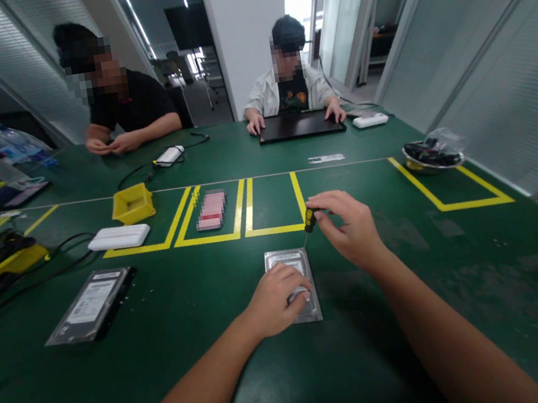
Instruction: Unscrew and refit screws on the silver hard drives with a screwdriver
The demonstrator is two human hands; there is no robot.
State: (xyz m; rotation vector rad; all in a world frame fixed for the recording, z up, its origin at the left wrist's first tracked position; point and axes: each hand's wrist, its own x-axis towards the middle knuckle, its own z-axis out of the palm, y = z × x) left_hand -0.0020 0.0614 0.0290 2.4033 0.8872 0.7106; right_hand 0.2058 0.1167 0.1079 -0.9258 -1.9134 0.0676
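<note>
A silver hard drive [300, 265] lies flat on the green table in front of me. My left hand [283, 297] is on top of it, fingers bent over the drive and holding it, covering much of its label. A black and yellow screwdriver [309, 218] is pinched by its handle in my right hand [345, 220]. Its thin shaft slants down to the drive's far right corner; whether the tip sits in a screw is too small to tell. Farther left lies a second hard drive [90, 305] with a white label, touched by neither hand.
Yellow tape [276, 231] marks areas across the table [213, 371]. A yellow bin [132, 203], a white power bank-like block [119, 237] and cables stand left. A bowl of dark parts [433, 157] stands right. Across sit two people, one holding a dark flat panel [301, 125].
</note>
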